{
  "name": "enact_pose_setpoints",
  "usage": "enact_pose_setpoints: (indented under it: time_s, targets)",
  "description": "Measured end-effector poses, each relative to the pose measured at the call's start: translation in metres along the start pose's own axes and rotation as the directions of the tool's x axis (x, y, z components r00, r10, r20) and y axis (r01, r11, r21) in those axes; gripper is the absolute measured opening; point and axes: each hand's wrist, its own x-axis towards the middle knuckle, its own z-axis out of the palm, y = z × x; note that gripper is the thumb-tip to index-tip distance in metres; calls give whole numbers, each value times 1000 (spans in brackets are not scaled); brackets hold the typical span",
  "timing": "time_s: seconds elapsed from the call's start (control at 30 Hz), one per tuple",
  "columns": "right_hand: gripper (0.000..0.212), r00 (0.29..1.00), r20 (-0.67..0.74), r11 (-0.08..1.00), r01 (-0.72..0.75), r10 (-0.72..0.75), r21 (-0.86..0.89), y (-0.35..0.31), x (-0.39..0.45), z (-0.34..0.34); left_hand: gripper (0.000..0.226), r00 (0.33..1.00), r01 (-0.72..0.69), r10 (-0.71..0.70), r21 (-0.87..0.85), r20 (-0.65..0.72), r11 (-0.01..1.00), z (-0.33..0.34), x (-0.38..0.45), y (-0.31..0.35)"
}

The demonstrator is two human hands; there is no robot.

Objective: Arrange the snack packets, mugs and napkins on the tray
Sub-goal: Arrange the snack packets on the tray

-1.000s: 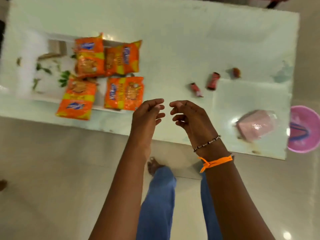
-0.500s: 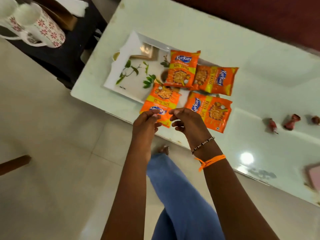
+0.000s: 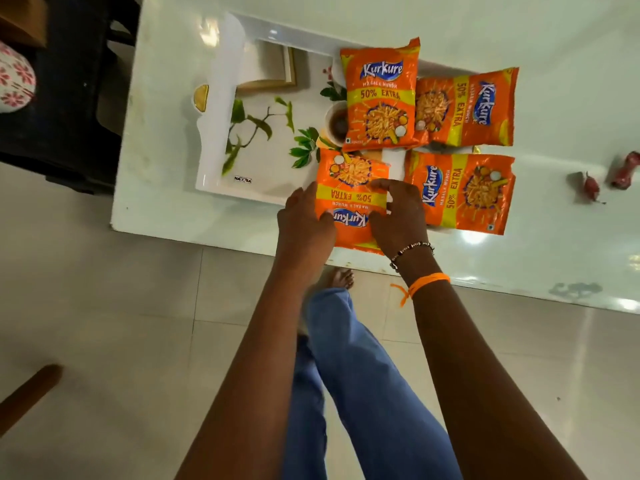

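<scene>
So far we count four shiny orange foil snack packets gathered at the right end of the white rectangular tray with the green leaf print [image 3: 221,140], which we take as our landmark. Our left hand [image 3: 304,220] and right hand [image 3: 398,216] are both pressed on the near-left packet [image 3: 349,195], one on each side edge, thumbs on its face; whether the fingers curl under it we cannot tell. That packet lies upside down to us, its far half over the tray's near right corner and its near half hanging past the rim onto the glossy white table [image 3: 554,36].

Just beyond it the upright far-left packet [image 3: 381,98] sits on the tray. The far-right packet [image 3: 467,109] and the near-right packet [image 3: 464,192] lie sideways at the tray's right end, seemingly partly off it.

We judge the packet stage close to done but untidy: the held one wants sliding further onto the tray. The tray's left half is bare apart from a small cup [image 3: 337,123]. A red-flowered white mug [image 3: 15,81] stands well left of the tray on dark furniture, so the mugs are yet to come; we see no napkin clearly.
</scene>
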Motion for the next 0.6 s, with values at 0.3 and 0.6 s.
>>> enact_pose_setpoints:
  time_s: [0.3,0.6]
  targets:
    - [35,993,-35,991,-115,113,-69,-1,-9,-16,39,976,-40,30,47,214,998,-12,-3,4]
    - [35,971,-239,1000,-22,21,0,-23,51,-37,42,985,-76,76,-8,156,997,-24,63,47]
